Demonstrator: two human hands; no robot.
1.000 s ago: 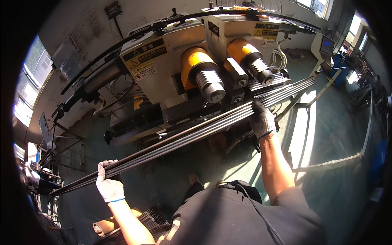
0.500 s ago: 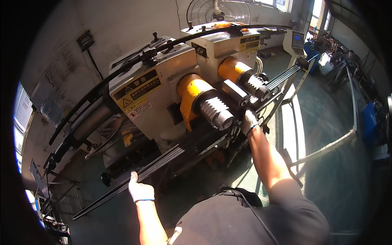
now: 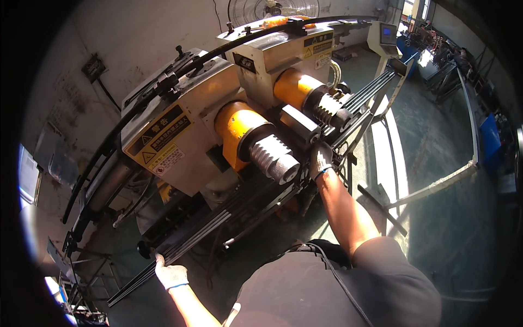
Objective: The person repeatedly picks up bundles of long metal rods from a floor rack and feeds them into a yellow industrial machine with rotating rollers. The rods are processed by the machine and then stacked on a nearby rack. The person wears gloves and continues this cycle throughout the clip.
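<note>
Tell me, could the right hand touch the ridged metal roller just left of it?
Probably yes: the right hand is close beside the ridged metal roller, and nothing visible blocks the gap.

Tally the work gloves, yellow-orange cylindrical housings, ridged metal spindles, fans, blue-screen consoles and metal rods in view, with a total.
Work gloves: 2
Yellow-orange cylindrical housings: 2
Ridged metal spindles: 2
Fan: 1
Blue-screen console: 1
Metal rods: too bunched to count, left out
Total: 8
</note>
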